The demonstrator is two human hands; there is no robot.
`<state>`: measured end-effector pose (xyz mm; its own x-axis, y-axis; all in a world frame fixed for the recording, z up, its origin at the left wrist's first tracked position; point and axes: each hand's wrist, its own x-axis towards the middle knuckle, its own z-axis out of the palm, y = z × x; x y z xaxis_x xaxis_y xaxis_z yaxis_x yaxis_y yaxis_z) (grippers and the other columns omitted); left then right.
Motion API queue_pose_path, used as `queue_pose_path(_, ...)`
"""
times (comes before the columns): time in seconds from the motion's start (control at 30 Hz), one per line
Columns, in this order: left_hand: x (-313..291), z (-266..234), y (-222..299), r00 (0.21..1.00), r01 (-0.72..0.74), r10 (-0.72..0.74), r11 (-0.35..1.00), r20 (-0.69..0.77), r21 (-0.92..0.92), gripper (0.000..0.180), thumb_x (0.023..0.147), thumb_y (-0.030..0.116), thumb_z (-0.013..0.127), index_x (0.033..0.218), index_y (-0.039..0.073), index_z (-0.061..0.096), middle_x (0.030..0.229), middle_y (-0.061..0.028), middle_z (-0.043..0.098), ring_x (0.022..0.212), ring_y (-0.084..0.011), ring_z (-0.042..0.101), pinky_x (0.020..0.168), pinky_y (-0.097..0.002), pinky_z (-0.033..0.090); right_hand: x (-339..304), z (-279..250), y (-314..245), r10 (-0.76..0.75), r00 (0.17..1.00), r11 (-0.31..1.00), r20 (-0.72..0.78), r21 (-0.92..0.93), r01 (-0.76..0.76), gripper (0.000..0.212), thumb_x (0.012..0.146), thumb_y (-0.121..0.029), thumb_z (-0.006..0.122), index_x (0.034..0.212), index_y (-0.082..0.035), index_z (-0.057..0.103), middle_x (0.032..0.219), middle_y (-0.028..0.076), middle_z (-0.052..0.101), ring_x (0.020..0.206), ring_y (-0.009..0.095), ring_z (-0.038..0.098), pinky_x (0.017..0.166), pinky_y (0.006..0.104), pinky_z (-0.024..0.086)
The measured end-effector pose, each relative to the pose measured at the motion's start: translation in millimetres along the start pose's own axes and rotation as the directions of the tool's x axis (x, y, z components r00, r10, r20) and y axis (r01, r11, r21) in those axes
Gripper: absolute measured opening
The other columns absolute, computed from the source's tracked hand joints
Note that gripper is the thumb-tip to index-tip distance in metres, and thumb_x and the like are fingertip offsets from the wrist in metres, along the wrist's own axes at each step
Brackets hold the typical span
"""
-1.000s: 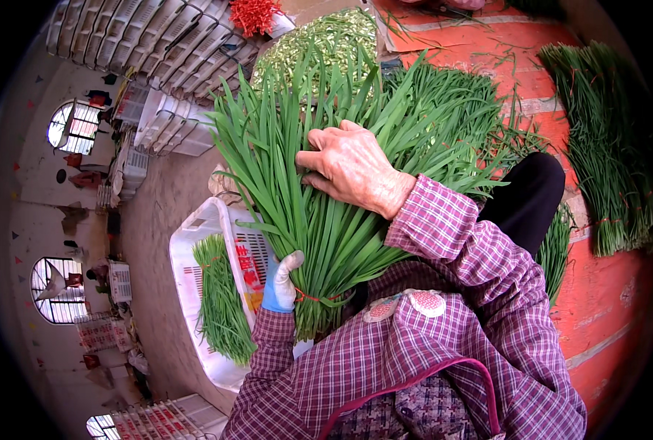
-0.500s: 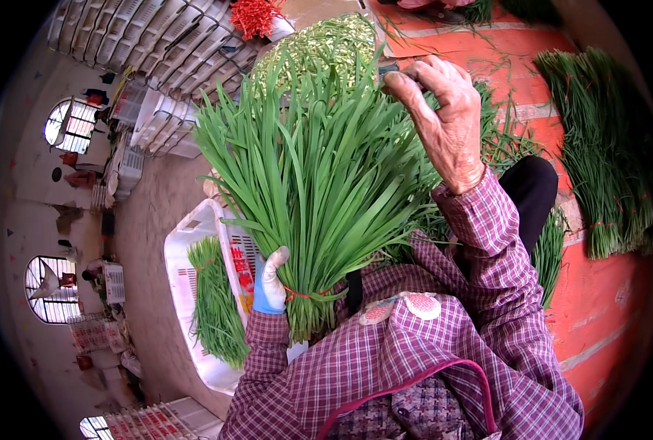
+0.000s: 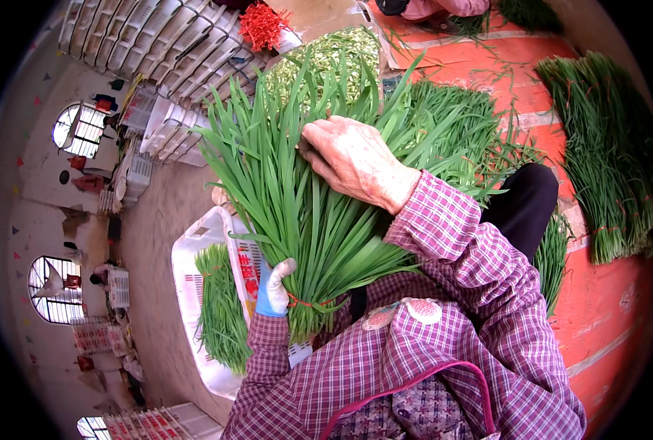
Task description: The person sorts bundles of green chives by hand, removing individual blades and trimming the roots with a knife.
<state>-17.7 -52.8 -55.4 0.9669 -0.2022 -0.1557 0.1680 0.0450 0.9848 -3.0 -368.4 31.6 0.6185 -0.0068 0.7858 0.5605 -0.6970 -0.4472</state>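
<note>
A thick bunch of garlic chives [image 3: 319, 213] fans upward in front of me, bound near its base by a thin red tie. My left hand [image 3: 275, 290], in a pale glove with a blue cuff, is closed around the bunch beside that tie, thumb on the near side. My right hand [image 3: 359, 161] is bare and lies over the upper leaves. Its fingers are curled in among them; the fingertips are partly hidden, and what they pinch does not show. More loose chives [image 3: 447, 125] are heaped behind, to the right.
At my left a white plastic crate [image 3: 191, 323] holds a tied bundle. Tall chive bundles [image 3: 598, 154] lie on the orange sheet [image 3: 612, 301] at right. Stacked crates [image 3: 150, 44], red ties [image 3: 264, 26] and pale trimmings [image 3: 334, 59] are farther off. Another person's arm [image 3: 444, 9] shows at the top.
My right hand has come down and leftward from its raised place at the right onto the upper leaves. The left hand keeps its hold on the bunch; the view has shifted slightly.
</note>
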Motion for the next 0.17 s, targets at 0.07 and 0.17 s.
queue_pose_path(0.07, -0.9, -10.7, -6.4, 0.998, 0.056, -0.055, 0.997, 0.021, -0.055, 0.063, 0.075, 0.012, 0.070, 0.132, 0.000, 0.047, 0.118, -0.0080, 0.061, 0.103, -0.0188, 0.062, 0.093, -0.0340, 0.051, -9.1, -1.9, 5.7, 0.097, 0.995, 0.995, -0.015, -0.007, -0.097, 0.014, 0.084, -0.013, 0.058, 0.084, -0.002, 0.049, 0.072, 0.017, 0.057, 0.072, 0.038, 0.060, 0.063, 0.0487, 0.047)
queue_pose_path(0.17, -2.4, -7.2, -3.9, 0.995, 0.093, -0.089, 0.992, 0.049, -0.086, 0.068, 0.072, 0.010, 0.071, 0.135, 0.002, 0.046, 0.122, -0.0096, 0.059, 0.105, -0.0200, 0.062, 0.093, -0.0332, 0.051, -12.5, -4.0, 5.3, 0.141, 0.988, 0.990, 0.067, 0.009, -0.142, 0.015, 0.085, -0.015, 0.059, 0.090, -0.005, 0.050, 0.073, 0.017, 0.059, 0.075, 0.038, 0.061, 0.063, 0.0484, 0.047)
